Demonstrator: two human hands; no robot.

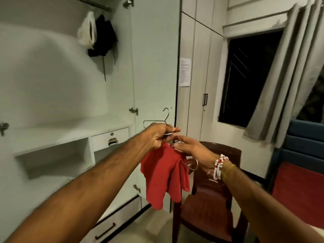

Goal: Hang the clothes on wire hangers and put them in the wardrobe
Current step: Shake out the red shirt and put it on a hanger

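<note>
We stood just in front of the open wardrobe (52,76), holding the hanger (166,114) level before it, well below the rail (94,4) at the wardrobe's top. Our left hand (158,135) was curled tight round the wire where the hook rises from the shoulders. We judged that grip was chosen to keep the frame from swinging and to leave the hook pointing up, ready to catch. Our right hand (191,151), the one farther from the wardrobe, lay along the sloping wire arm with its fingers nearly straight. We could not tell whether they pinched the wire or only steadied it. The red cloth (163,176) hung bunched beneath both hands, draped over the wire and gathered toward the middle, not spread across the shoulders. The right hand was there, we thought, to pull it outward along the arm. The cloth was outside the wardrobe, hanging free in front of the wardrobe's lower drawers. Inside the wardrobe, near its right wall, hung clothes (103,37) already dangled from the rail, so the room left for this hanger seemed to lie on the rail beside them. A chair (210,199) stood beyond the wardrobe's open door, beneath our right arm.
</note>
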